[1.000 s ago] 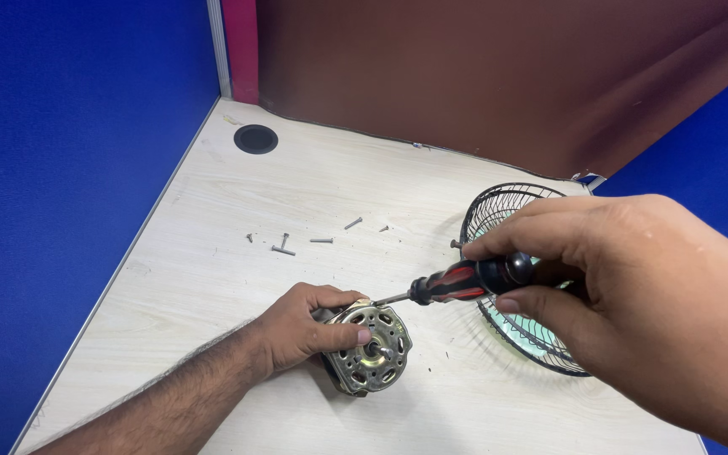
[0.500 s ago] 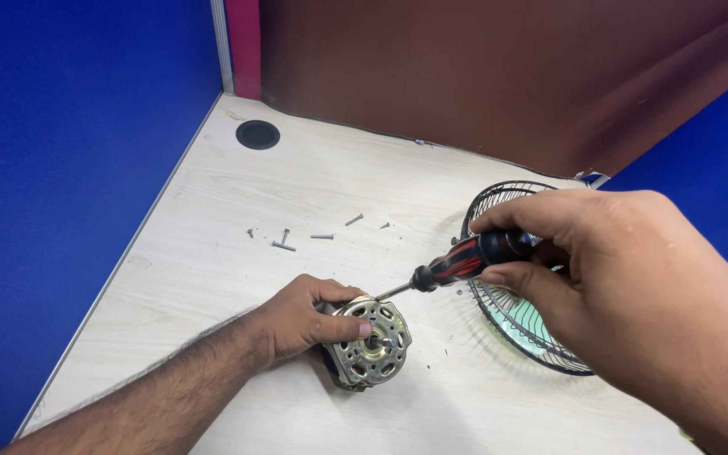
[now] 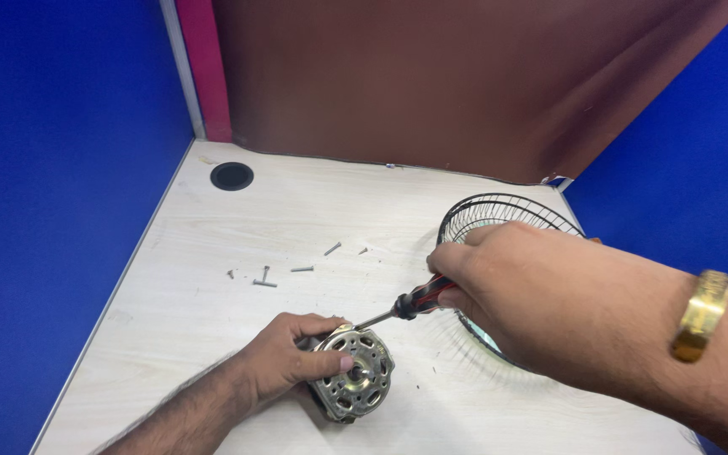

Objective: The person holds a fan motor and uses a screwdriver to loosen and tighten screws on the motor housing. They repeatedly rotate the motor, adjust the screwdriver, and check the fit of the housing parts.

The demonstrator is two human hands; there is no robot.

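Observation:
A round metal motor housing (image 3: 355, 381) with holes in its face lies on the pale wooden desk (image 3: 212, 320). My left hand (image 3: 284, 358) grips its left side, thumb on the face. My right hand (image 3: 532, 303) holds a screwdriver (image 3: 419, 299) with a black and red handle. Its thin shaft slants down to the left and its tip meets the top rim of the motor housing.
Several loose screws (image 3: 288, 270) lie on the desk behind the motor. A black wire fan guard (image 3: 499, 215) rests at the right, partly under my right hand. A black round cable hole (image 3: 232, 175) sits at the back left. Blue and brown partition walls surround the desk.
The view has shifted, so everything sits lower in the frame. My right hand has turned a little on the screwdriver; its tip stays at the motor's rim. My left hand keeps its grip.

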